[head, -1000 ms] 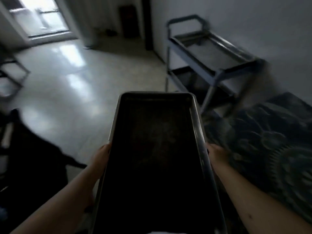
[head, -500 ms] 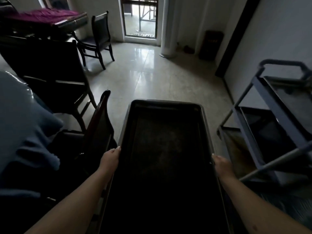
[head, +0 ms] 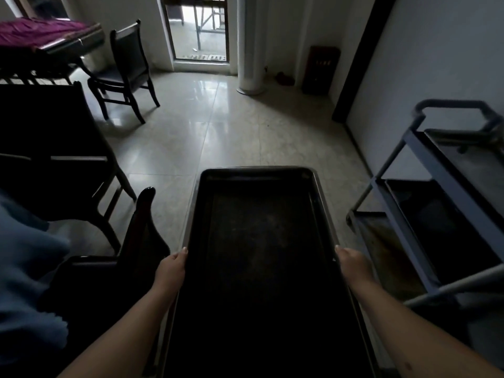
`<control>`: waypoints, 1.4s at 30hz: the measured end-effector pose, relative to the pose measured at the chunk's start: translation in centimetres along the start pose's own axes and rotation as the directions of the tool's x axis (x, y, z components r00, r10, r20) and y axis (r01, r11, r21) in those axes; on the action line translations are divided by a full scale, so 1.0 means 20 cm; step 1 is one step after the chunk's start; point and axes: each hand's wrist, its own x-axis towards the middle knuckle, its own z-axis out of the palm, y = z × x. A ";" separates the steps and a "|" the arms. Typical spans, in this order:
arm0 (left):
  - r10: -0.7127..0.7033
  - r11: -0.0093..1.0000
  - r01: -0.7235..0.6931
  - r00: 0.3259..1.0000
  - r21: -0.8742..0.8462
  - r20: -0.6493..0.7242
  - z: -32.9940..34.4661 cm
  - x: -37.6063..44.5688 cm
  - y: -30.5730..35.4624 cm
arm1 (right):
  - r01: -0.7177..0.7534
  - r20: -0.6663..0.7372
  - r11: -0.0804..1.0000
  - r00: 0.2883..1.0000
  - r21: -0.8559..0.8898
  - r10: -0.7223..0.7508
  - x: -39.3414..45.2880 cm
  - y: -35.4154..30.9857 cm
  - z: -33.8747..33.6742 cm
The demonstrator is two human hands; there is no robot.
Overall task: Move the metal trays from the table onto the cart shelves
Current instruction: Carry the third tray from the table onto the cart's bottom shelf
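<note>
I carry a long dark metal tray (head: 259, 241) lengthwise in front of me, level above the floor. My left hand (head: 171, 270) grips its left rim and my right hand (head: 353, 266) grips its right rim, both about halfway along. The grey metal cart (head: 425, 203) stands at the right by the wall. Its shelves show as dark surfaces: a top one (head: 474, 165), a middle one (head: 436, 219) and a bottom one (head: 387, 241). Whether trays lie on them I cannot tell.
A dark chair (head: 147, 230) stands close at my left, a blue cloth (head: 27, 268) beside it. Another chair (head: 125, 69) and a table with purple cloth (head: 41, 34) are at the back left. A white column (head: 251, 50) and a door (head: 199, 28) lie ahead.
My view has swung left: the cart moved from ahead to the right edge, and the chairs and door came into sight. Both hands kept their grip on the tray.
</note>
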 end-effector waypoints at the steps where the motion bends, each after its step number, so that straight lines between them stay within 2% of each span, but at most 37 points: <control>1: 0.005 1.000 -0.005 1.000 0.011 -0.006 0.03 0.07 0.04 | -0.003 -0.001 1.000 1.000 0.002 0.003 0.08 -0.02 0.01; 4: 0.030 0.997 -0.028 0.999 0.077 -0.025 0.14 0.31 0.17 | 0.021 -0.020 1.000 1.000 0.017 -0.020 0.36 -0.10 0.05; 9: 0.051 0.987 -0.035 0.994 0.158 -0.096 0.33 0.73 0.49 | 0.045 0.044 0.999 0.998 -0.003 -0.045 0.98 -0.37 0.07; 13: 0.013 0.991 0.011 0.984 0.134 -0.176 0.40 0.97 0.72 | 0.160 0.091 0.983 0.984 -0.089 -0.152 1.38 -0.60 0.03; 20: 0.021 0.987 0.010 0.983 0.162 -0.184 0.48 1.33 0.97 | 0.157 0.068 0.985 0.986 -0.072 -0.152 1.83 -0.90 0.06; 27: 0.060 0.991 -0.047 0.993 0.124 -0.101 0.58 1.91 1.33 | 0.128 -0.048 0.991 0.990 -0.042 -0.130 2.24 -1.12 0.12; 32: 0.132 0.955 -0.158 0.984 0.251 0.117 0.75 2.38 1.73 | -0.053 -0.200 0.992 0.977 0.111 0.075 2.35 -1.11 0.11; 34: 0.153 0.933 -0.222 0.957 0.282 0.246 0.92 2.51 1.87 | -0.164 -0.260 0.958 0.939 0.234 0.224 2.32 -1.03 0.07; 37: 0.167 0.876 -0.344 0.875 0.338 0.455 1.28 2.59 2.01 | -0.327 -0.301 0.852 0.833 0.408 0.464 2.12 -0.82 0.03; 39: 0.124 0.824 -0.430 0.773 0.369 0.623 1.56 2.53 2.07 | -0.384 -0.329 0.739 0.715 0.554 0.618 1.87 -0.65 0.04; 42: 0.053 0.755 -0.554 0.585 0.351 0.809 1.95 2.32 2.07 | -0.426 -0.347 0.560 0.481 0.710 0.805 1.49 -0.44 0.10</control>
